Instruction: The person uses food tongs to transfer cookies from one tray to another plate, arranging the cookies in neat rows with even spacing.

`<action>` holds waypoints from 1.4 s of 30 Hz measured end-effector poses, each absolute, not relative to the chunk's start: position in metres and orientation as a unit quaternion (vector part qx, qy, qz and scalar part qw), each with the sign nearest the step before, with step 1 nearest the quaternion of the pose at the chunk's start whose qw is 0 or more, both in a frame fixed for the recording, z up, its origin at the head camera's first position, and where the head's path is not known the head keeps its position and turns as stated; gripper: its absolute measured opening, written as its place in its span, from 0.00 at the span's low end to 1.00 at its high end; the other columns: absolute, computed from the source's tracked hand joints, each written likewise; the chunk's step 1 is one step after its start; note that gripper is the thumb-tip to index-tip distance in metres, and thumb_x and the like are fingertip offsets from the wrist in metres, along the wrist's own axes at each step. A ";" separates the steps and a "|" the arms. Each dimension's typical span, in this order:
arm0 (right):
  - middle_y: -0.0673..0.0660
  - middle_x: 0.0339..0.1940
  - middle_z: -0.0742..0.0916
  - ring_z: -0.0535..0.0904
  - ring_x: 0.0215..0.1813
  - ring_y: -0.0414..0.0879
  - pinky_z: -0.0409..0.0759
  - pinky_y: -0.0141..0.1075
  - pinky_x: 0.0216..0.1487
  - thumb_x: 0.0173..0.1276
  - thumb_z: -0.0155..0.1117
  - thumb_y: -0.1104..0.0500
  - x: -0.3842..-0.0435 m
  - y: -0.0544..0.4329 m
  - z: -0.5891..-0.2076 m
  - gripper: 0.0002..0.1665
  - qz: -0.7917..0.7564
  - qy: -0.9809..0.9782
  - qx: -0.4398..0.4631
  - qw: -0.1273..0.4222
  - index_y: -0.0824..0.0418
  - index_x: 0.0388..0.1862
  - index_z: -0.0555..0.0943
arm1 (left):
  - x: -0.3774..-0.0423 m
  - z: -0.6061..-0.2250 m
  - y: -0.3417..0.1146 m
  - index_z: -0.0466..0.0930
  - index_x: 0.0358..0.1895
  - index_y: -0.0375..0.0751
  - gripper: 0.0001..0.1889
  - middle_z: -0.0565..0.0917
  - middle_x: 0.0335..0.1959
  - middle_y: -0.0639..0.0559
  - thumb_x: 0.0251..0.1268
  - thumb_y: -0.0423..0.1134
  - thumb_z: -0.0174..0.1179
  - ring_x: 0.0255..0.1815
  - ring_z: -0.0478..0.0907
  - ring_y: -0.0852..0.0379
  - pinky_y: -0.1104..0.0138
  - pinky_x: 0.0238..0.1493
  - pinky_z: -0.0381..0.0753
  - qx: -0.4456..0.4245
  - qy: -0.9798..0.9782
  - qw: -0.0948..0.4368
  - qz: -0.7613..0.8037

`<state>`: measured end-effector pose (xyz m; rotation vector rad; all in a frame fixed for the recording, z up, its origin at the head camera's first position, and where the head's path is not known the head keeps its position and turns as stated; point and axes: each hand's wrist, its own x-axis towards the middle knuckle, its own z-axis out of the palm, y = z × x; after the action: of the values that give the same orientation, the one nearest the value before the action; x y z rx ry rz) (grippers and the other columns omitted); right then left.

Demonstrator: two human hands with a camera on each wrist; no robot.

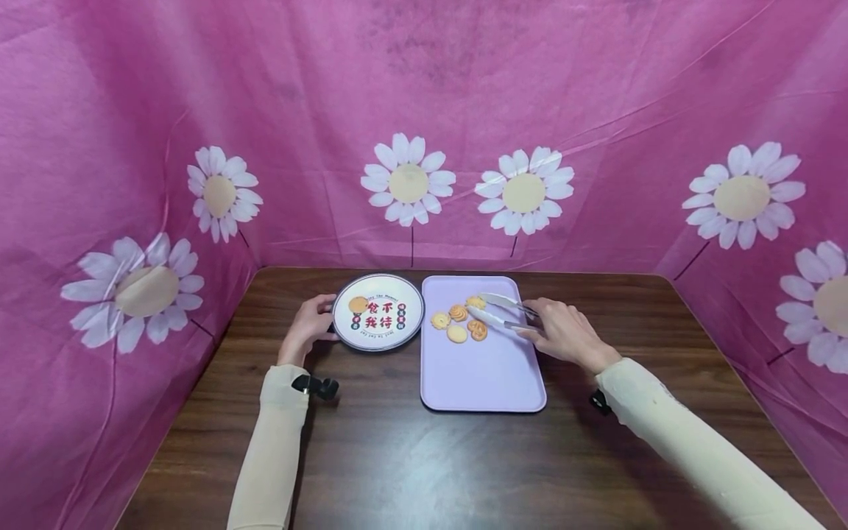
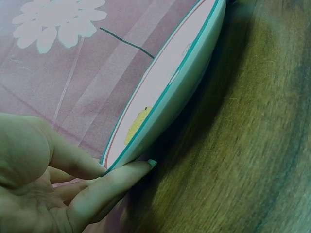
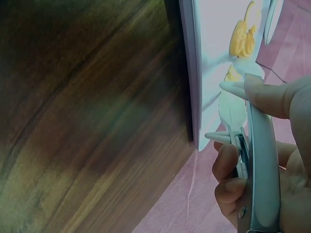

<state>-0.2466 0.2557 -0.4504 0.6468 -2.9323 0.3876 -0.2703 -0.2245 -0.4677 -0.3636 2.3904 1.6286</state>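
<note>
My left hand (image 1: 311,327) pinches the left rim of a round white plate (image 1: 379,340) with a dark edge and red characters. One round cookie (image 1: 358,304) lies on the plate's left part; in the left wrist view its yellow edge shows above the rim. My right hand (image 1: 566,331) grips metal tongs (image 3: 262,170) with pale tips. The tips are spread apart over a lavender tray (image 1: 482,383), near a cookie (image 1: 475,302) at the back of a small group. Several other cookies (image 1: 457,333) of differing shapes lie in front and to the left of the tongs.
Plate and tray stand side by side on a dark wooden table (image 1: 371,456). A pink cloth (image 1: 464,88) printed with white daisies hangs behind and at both sides. Black straps with small devices (image 1: 316,386) sit on the wrists.
</note>
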 end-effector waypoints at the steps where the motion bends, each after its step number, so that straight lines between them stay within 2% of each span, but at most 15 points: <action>1: 0.63 0.50 0.90 0.84 0.38 0.55 0.86 0.55 0.34 0.67 0.74 0.47 -0.247 0.255 -0.451 0.34 0.127 -0.967 0.213 0.056 0.65 0.65 0.80 | -0.270 -0.468 -0.225 0.60 0.81 0.35 0.31 0.70 0.73 0.31 0.75 0.26 0.45 0.55 0.78 0.46 0.69 0.34 0.91 -0.123 0.815 0.112 0.555; 10: 0.61 0.48 0.90 0.81 0.34 0.52 0.84 0.50 0.29 0.67 0.74 0.47 -0.247 0.253 -0.452 0.33 0.131 -0.966 0.212 0.063 0.64 0.64 0.81 | -0.270 -0.469 -0.226 0.60 0.80 0.34 0.31 0.70 0.72 0.30 0.74 0.25 0.45 0.52 0.78 0.47 0.71 0.32 0.90 -0.124 0.814 0.106 0.558; 16: 0.62 0.49 0.90 0.82 0.36 0.52 0.85 0.51 0.31 0.67 0.74 0.47 -0.249 0.254 -0.452 0.33 0.133 -0.966 0.211 0.067 0.63 0.65 0.80 | -0.268 -0.469 -0.226 0.59 0.80 0.33 0.32 0.71 0.71 0.30 0.73 0.24 0.44 0.49 0.79 0.49 0.70 0.32 0.91 -0.123 0.811 0.109 0.562; 25: 0.64 0.52 0.90 0.87 0.43 0.59 0.87 0.57 0.37 0.69 0.71 0.52 -0.253 0.249 -0.440 0.29 0.143 -0.961 0.219 0.087 0.65 0.63 0.81 | -0.268 -0.467 -0.225 0.60 0.80 0.34 0.32 0.71 0.71 0.31 0.74 0.25 0.44 0.52 0.78 0.47 0.70 0.33 0.91 -0.128 0.811 0.108 0.561; 37: 0.63 0.53 0.90 0.87 0.45 0.58 0.88 0.56 0.39 0.66 0.74 0.48 -0.254 0.248 -0.446 0.35 0.134 -0.966 0.215 0.048 0.66 0.66 0.80 | -0.271 -0.466 -0.224 0.60 0.81 0.36 0.32 0.70 0.73 0.32 0.75 0.25 0.45 0.56 0.78 0.45 0.69 0.35 0.91 -0.132 0.812 0.111 0.557; 42: 0.65 0.52 0.90 0.86 0.41 0.57 0.87 0.56 0.36 0.67 0.73 0.47 -0.258 0.248 -0.449 0.35 0.135 -0.966 0.213 0.045 0.68 0.65 0.80 | -0.271 -0.467 -0.223 0.60 0.81 0.38 0.31 0.70 0.73 0.33 0.76 0.26 0.45 0.57 0.78 0.45 0.68 0.37 0.92 -0.133 0.815 0.112 0.552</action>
<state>-0.2585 0.2481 -0.4490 0.6518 -2.9516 0.4135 -0.2715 -0.2234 -0.4667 -0.3902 2.3940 1.6221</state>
